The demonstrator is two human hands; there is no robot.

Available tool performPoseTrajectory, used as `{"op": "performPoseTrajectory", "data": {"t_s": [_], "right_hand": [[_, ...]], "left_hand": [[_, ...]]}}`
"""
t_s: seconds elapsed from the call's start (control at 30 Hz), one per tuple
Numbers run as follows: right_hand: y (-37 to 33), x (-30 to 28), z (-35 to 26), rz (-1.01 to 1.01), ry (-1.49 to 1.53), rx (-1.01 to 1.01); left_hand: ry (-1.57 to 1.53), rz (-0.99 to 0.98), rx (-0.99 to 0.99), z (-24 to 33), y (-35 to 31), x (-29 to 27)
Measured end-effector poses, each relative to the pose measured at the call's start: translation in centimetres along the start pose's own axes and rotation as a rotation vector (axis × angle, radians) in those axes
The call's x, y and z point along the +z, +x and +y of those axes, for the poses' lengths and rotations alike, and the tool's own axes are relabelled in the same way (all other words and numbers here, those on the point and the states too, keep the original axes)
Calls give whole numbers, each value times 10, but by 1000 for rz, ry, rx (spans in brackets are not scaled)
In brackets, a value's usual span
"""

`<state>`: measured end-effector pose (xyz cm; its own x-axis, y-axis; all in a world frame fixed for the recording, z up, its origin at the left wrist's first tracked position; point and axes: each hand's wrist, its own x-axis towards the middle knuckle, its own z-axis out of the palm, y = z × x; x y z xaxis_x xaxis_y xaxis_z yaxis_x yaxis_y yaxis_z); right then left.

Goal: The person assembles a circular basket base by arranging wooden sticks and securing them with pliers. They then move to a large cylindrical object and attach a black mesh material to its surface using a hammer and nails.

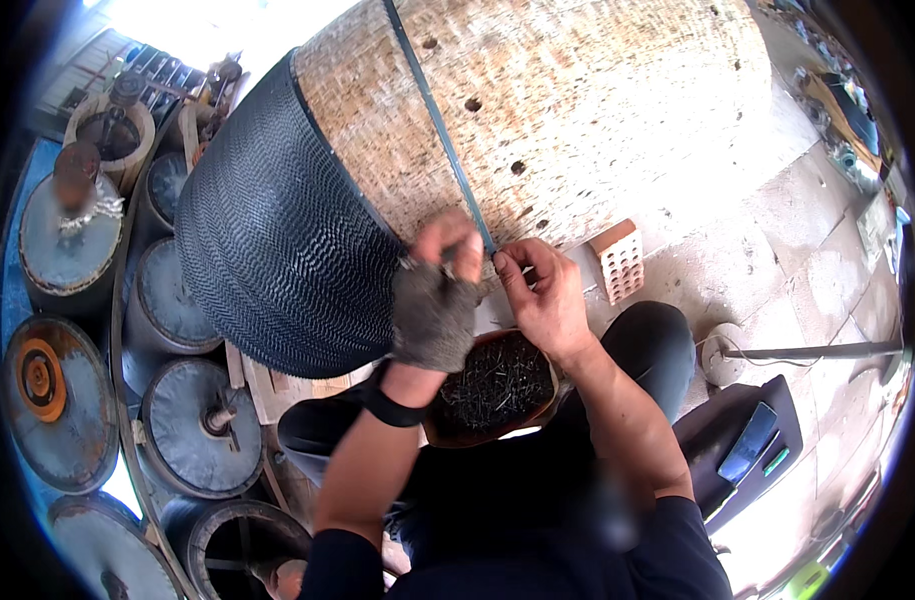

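Observation:
In front of me lies a large drum with a pale, speckled wood-like surface (pixel 577 120) and a row of dark holes. Its left part is wrapped in rows of black toothed covering (pixel 287 210). Across the pale part runs a narrow blue-grey strip (pixel 432 105), ending near my fingers. My right hand (pixel 545 300) is bare, thumb and forefinger pinched at the strip's lower end. Just left of it, my left hand (pixel 435 300) wears a grey fingerless glove and a black wristband; its fingers are bent near the drum and smeared by motion. Below both hands sits a container of loose dark nails (pixel 497 385).
A perforated brick (pixel 620 262) lies right of my right hand against the drum. Several metal cylinders (pixel 202 425) stand at the left. On the right are a pole on a round base (pixel 722 355) and a dark case (pixel 747 450) with a phone-like object on it.

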<state>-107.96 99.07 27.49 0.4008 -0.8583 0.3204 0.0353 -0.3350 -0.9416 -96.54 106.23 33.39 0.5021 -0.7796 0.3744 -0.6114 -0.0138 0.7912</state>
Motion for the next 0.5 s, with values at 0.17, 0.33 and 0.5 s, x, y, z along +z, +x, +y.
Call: {"op": "performPoseTrajectory", "data": {"t_s": [0.17, 0.33, 0.5], "right_hand": [[-3, -4, -5, 80, -6, -76], [-7, -32, -10, -58, -192, -187], [-26, -145, -18, 575, -139, 78]], "left_hand": [[-90, 40, -139, -7, -14, 43], [-299, 124, -31, -19, -17, 60], [-372, 251, -138, -34, -13, 43]]}}
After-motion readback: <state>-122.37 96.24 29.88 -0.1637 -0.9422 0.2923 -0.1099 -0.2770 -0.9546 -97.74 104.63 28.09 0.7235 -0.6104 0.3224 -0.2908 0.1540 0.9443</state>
